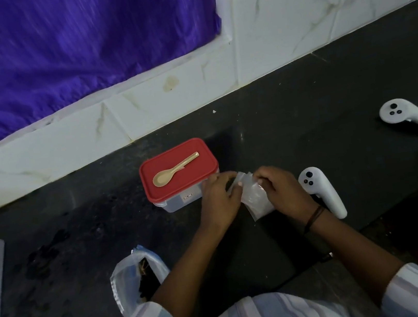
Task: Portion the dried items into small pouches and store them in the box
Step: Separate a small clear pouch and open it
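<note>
We are pinching a small clear pouch (253,197) between our left hand (220,202) and right hand (283,192), fingers closed on its top edge, just beside the red-lidded box (178,175) on the dark counter (306,127). The film is looking slippery, so the mouth may be tearing or slipping shut as we are parting it. The box is sitting closed with a spoon (173,171) on its lid, while the big bag of dried items (138,274) is slumping open near our left arm, liable to spill if nudged.

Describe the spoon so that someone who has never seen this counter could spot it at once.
Start at the white tiled wall and drop to the dark counter below it, where a clear box with a red lid stands just left of the person's hands. The spoon lies flat on that lid, bowl toward the left. It is the only tan thing there; the two white controllers lie further right.
</note>
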Demonstrator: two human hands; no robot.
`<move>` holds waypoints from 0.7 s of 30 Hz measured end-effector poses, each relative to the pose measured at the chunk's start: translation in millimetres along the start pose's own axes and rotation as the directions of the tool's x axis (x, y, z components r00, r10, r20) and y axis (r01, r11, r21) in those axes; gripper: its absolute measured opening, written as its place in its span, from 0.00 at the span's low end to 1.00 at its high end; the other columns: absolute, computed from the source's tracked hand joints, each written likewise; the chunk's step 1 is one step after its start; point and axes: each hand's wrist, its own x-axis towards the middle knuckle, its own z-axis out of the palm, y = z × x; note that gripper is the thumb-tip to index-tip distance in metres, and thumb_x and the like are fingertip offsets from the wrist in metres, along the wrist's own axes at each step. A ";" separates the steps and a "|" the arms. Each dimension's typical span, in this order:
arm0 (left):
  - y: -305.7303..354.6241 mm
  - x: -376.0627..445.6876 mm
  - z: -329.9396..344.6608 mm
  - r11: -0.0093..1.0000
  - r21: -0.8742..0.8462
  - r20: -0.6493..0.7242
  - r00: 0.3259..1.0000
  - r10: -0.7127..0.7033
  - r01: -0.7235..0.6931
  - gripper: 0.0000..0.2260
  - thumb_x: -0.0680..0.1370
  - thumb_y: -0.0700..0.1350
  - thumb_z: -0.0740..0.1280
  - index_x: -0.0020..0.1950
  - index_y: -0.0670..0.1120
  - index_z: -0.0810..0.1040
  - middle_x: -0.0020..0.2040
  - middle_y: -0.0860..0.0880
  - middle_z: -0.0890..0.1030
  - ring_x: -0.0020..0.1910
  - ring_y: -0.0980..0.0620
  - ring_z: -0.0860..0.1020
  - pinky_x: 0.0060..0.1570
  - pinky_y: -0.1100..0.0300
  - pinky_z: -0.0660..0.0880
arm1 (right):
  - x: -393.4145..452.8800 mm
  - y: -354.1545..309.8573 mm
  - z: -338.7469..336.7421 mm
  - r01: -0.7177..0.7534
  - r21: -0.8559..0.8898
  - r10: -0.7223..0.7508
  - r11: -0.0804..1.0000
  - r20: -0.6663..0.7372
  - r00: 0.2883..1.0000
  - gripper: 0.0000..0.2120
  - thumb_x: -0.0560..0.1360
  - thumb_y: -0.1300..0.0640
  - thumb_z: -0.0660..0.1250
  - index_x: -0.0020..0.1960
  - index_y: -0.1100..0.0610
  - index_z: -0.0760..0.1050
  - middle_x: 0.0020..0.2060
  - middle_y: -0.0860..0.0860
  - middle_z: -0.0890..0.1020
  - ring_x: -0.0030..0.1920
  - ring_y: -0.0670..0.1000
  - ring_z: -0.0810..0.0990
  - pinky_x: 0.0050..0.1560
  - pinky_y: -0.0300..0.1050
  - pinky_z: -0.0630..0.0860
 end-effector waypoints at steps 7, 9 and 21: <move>7.4 -20.9 -42.0 0.980 -0.163 0.031 0.993 -0.111 0.115 0.07 0.81 0.43 0.66 0.47 0.47 0.84 0.39 0.54 0.82 0.38 0.59 0.80 0.39 0.66 0.73 | -3.1 -34.2 9.7 0.060 -0.158 -0.084 0.986 -0.154 0.985 0.04 0.75 0.61 0.66 0.46 0.53 0.74 0.44 0.47 0.75 0.43 0.47 0.73 0.45 0.42 0.71; 9.2 -30.7 -49.7 0.932 -0.291 0.044 0.976 -0.214 0.217 0.07 0.80 0.43 0.68 0.44 0.47 0.84 0.36 0.53 0.82 0.33 0.60 0.79 0.36 0.65 0.74 | -11.7 -57.7 15.4 0.115 -0.019 -0.116 0.993 -0.131 0.985 0.04 0.76 0.61 0.67 0.43 0.54 0.74 0.41 0.46 0.75 0.41 0.44 0.73 0.42 0.37 0.71; -1.3 -82.8 -98.1 0.351 -0.797 0.298 0.824 -0.481 0.493 0.12 0.81 0.44 0.66 0.55 0.34 0.81 0.46 0.41 0.86 0.45 0.47 0.85 0.44 0.58 0.81 | -29.1 -114.6 48.9 -0.265 0.515 0.139 0.815 0.271 0.952 0.05 0.72 0.53 0.73 0.45 0.52 0.78 0.39 0.50 0.84 0.40 0.51 0.83 0.43 0.56 0.82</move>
